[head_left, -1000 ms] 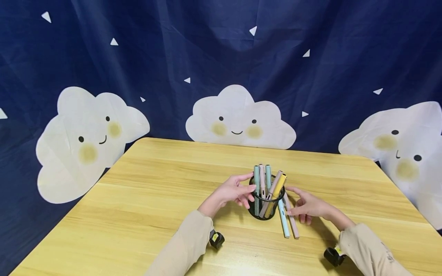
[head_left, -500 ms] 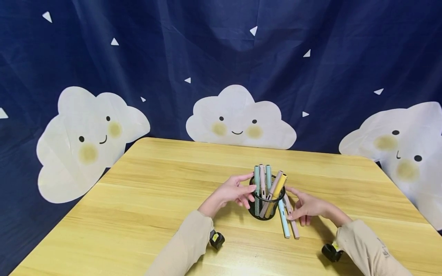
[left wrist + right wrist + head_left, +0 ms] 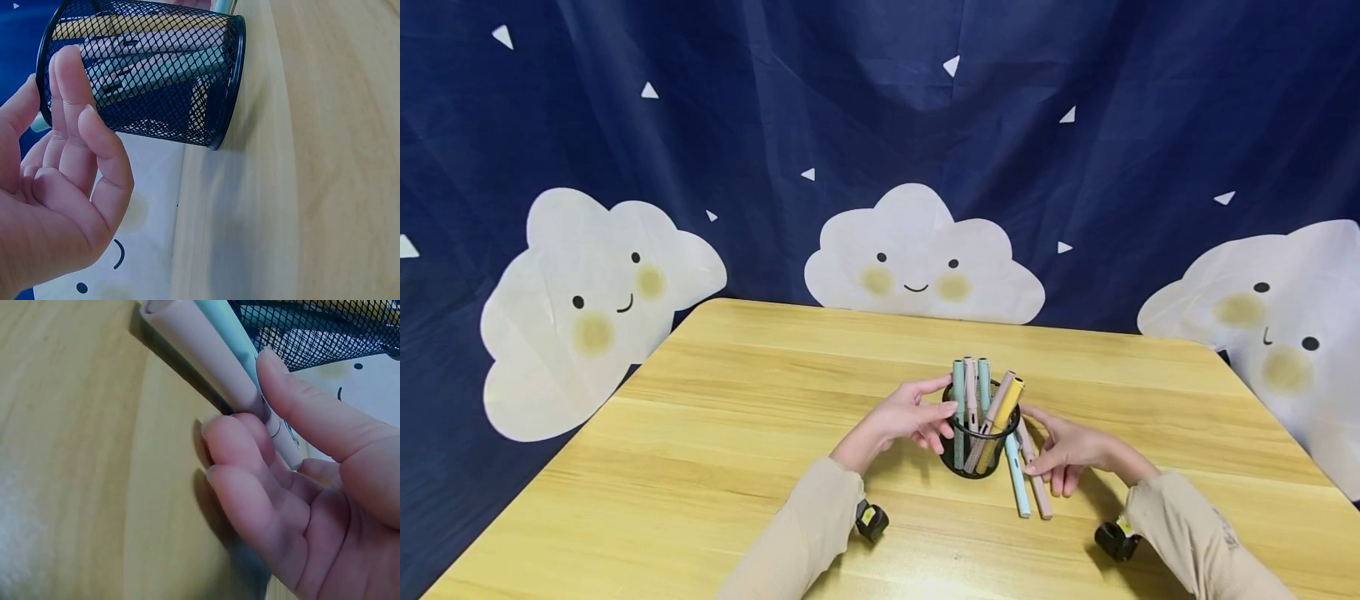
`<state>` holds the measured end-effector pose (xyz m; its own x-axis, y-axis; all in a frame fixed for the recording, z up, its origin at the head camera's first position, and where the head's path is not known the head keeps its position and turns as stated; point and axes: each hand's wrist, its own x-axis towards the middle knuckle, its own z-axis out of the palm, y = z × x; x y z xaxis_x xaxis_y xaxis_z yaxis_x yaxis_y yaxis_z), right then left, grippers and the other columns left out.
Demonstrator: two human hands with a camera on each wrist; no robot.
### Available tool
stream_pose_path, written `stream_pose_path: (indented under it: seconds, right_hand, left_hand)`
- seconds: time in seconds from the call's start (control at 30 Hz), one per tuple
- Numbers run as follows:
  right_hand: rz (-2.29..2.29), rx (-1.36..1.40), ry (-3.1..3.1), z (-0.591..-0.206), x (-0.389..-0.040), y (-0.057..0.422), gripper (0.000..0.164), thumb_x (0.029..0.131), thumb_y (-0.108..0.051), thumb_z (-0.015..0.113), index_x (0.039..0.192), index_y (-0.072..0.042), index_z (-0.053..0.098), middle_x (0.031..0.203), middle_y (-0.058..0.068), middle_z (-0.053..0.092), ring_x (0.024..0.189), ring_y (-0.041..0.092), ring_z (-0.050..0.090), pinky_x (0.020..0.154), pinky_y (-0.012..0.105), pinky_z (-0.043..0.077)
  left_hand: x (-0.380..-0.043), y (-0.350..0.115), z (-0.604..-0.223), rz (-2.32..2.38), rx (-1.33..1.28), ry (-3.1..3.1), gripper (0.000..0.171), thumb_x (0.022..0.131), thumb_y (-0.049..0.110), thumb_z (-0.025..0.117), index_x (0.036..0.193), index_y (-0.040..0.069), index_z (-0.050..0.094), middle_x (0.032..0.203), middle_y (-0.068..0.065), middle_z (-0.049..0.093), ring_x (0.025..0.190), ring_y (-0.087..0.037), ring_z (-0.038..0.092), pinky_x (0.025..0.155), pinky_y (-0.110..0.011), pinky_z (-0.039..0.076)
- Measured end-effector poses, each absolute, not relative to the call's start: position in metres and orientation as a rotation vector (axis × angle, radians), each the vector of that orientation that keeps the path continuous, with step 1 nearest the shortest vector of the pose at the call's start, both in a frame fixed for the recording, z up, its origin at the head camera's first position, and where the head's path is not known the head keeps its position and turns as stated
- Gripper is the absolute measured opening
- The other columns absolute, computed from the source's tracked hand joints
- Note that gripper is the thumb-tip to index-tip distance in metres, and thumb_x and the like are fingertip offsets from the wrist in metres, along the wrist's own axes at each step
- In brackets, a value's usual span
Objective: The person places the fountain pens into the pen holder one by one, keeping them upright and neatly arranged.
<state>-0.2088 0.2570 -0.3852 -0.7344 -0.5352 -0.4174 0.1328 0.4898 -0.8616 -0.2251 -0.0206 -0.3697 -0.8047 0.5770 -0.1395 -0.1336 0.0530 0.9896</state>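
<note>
A black mesh pen holder (image 3: 979, 434) stands upright on the table, with several pens inside, among them a yellow pen (image 3: 1011, 402) and a green pen (image 3: 958, 385). My left hand (image 3: 910, 414) holds its left side, thumb and forefinger at the rim. Against the right side of the holder lie a light blue pen (image 3: 1018, 483) and a pink pen (image 3: 1042, 500), outside it. My right hand (image 3: 1078, 450) pinches the pink pen; in the right wrist view the thumb rests on its barrel (image 3: 206, 359) and fingers lie beneath. The far ends of both outside pens are partly hidden.
The wooden table (image 3: 715, 417) spreads around the holder on all sides. Behind its far edge hangs a dark blue curtain (image 3: 880, 100) printed with white clouds. A small black camera (image 3: 871, 522) sits at the left wrist, and another camera (image 3: 1116, 542) at the right.
My right thumb has come down slightly onto the pink pen, and the right wrist has shifted a little left and away from me. The left hand and the pen holder have stayed put.
</note>
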Motion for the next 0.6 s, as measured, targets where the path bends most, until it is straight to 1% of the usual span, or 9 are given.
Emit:
stream_pose_path:
  seconds: [0.17,0.33,0.6]
  right_hand:
    - [-1.293,-0.312,2.025,-0.3860,-0.2111,0.2569,0.102,0.081,-0.010,0.067,0.139,-0.006,-0.017,0.062,0.014,0.060,0.045,0.017,0.058,0.044,0.034,0.051]
    - [-1.330,-0.293,1.981,-0.3878,-0.2125,0.2571,0.100,0.081,-0.007,0.065,0.139,-0.007,-0.017,0.060,0.012,0.059,0.046,0.017,0.058,0.045,0.035,0.052]
    - [-1.332,-0.273,2.005,-0.3890,-0.2128,0.2549,0.102,0.076,-0.003,0.066,0.139,-0.006,-0.014,0.057,0.014,0.059,0.044,0.018,0.058,0.044,0.035,0.051]
  left_hand:
    - [-0.2253,-0.0205,-0.3695,1.803,0.444,1.817,0.062,0.087,0.020,0.058,0.141,0.016,0.027,0.067,-0.010,0.064,0.046,-0.015,0.058,0.041,-0.018,0.044]
    - [-0.2257,-0.0208,-0.3699,1.803,0.448,1.810,0.062,0.087,0.020,0.058,0.141,0.016,0.027,0.068,-0.010,0.064,0.046,-0.015,0.058,0.041,-0.018,0.044]
    - [-0.2272,-0.0215,-0.3707,1.799,0.450,1.799,0.062,0.088,0.020,0.058,0.141,0.015,0.027,0.068,-0.009,0.064,0.047,-0.015,0.058,0.041,-0.018,0.044]
